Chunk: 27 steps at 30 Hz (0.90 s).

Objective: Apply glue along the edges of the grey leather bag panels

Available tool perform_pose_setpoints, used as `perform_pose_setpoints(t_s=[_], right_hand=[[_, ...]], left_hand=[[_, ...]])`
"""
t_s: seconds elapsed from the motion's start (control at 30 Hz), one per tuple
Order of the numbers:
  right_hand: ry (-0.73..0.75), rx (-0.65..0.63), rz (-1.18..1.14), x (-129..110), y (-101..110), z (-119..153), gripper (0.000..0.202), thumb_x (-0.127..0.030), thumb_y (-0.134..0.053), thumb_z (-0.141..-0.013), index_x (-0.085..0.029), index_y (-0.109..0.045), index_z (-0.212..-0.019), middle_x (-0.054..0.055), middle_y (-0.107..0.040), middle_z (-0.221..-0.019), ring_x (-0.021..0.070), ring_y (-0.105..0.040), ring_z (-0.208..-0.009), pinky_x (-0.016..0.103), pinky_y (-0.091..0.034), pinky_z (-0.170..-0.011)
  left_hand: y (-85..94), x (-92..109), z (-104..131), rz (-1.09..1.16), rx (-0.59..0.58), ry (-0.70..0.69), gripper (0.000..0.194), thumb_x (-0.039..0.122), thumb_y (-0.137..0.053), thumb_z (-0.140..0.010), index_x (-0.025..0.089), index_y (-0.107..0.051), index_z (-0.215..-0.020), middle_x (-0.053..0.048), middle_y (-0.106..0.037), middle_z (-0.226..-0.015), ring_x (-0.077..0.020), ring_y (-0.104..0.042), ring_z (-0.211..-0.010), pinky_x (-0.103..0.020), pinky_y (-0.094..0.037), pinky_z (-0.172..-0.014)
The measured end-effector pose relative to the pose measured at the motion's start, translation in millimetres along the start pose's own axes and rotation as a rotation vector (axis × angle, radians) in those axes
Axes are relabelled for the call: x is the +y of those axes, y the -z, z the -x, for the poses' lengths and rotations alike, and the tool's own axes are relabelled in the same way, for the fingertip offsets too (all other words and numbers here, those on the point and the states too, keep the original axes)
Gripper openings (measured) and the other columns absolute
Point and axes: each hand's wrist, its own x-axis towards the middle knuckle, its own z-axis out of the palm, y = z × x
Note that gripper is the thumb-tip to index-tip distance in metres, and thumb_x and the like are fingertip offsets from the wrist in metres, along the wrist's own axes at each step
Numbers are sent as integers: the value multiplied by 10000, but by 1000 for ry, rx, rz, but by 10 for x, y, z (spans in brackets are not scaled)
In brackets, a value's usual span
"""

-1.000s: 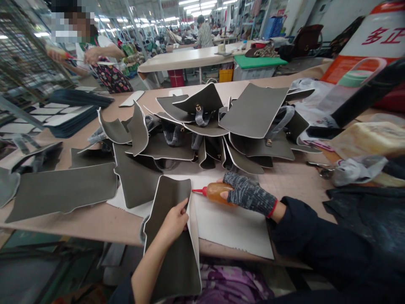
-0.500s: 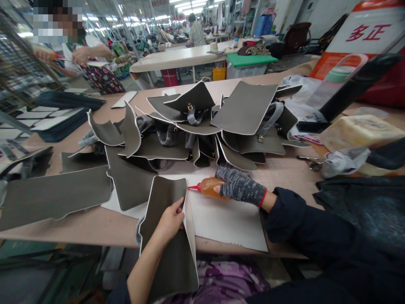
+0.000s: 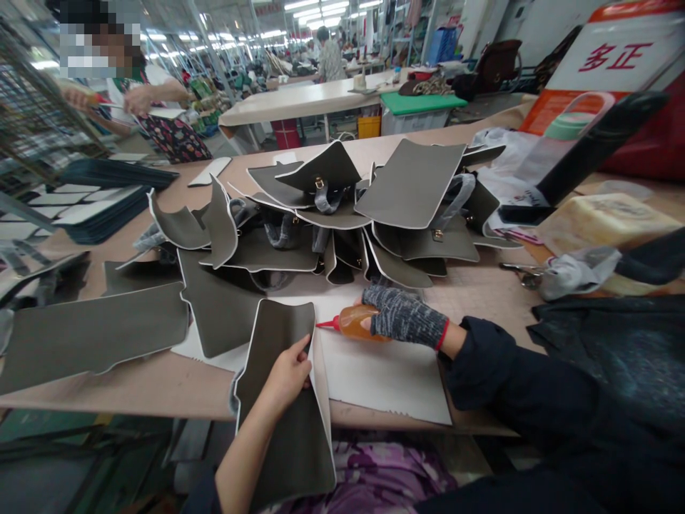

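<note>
One glue bottle [image 3: 356,323] in right hand [image 3: 401,318], one grey panel [image 3: 289,400] in left hand [image 3: 289,373].

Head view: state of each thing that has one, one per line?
left hand: bare, pressing the grey panel's right edge
right hand: gloved, gripping the glue bottle
grey panel: bent, overhanging the table edge toward the lap
glue bottle: on its side, red nozzle at the panel's edge
white sheet: flat under the work
panel pile: loose, curled, overlapping
scissors: lying on the table
</note>
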Motion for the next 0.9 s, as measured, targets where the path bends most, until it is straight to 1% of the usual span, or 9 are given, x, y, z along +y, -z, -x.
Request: perform_pose_setpoints(t_s=[0.13, 0.3, 0.47, 0.57, 0.73, 0.9], right_hand=[[0, -22, -41, -5, 1, 72, 334, -294, -586, -736, -154, -615, -1037, 96, -658, -982, 244, -617, -881, 356, -484, -796], [-16, -25, -81, -21, -26, 185, 324, -302, -583, -743, -186, -609, -1045, 71, -665, -988, 228, -623, -864, 349, -488, -785], [-36, -40, -130, -17, -67, 275, 315, -313, -602, -728, -221, -625, -1028, 42, -684, -970, 223, -634, -827, 328, -498, -740], [-61, -68, -143, -52, -56, 328, 323, -315, -592, -724, -227, -629, -1033, 39, -684, -985, 232, -633, -850, 343, -495, -761], [-153, -155, -154, -137, -10, 418, 384, -323, -591, -694, -187, -632, -1051, 68, -681, -980, 262, -626, -864, 388, -480, -784], [-154, -172, -207, -126, -46, 529, 390, -344, -583, -689, -193, -636, -1045, 66, -681, -961, 254, -624, -839, 367, -484, -746]], left_hand=[[-2, 11, 12, 4, 0, -3, 649, 70, -454, -692, 62, -388, -1338, 76, -405, -604, -81, -447, -457, -216, -429, -452], [-3, 3, 22, 15, 6, 5, 644, 83, -466, -684, 100, -418, -1326, 70, -428, -625, -78, -464, -473, -215, -435, -471], [-3, -5, 14, 11, 7, -4, 650, 82, -465, -685, 88, -404, -1333, 71, -427, -614, -77, -464, -463, -208, -422, -456], [-6, -2, 20, 3, 9, -17, 646, 88, -464, -692, 76, -397, -1335, 72, -432, -610, -76, -465, -460, -205, -420, -459], [-9, 3, 36, -6, 5, -26, 646, 82, -452, -699, 70, -382, -1341, 68, -432, -628, -78, -470, -475, -208, -431, -472], [-14, 7, 46, -10, 4, -43, 633, 87, -458, -711, 49, -379, -1338, 59, -430, -646, -85, -461, -494, -222, -443, -481]])
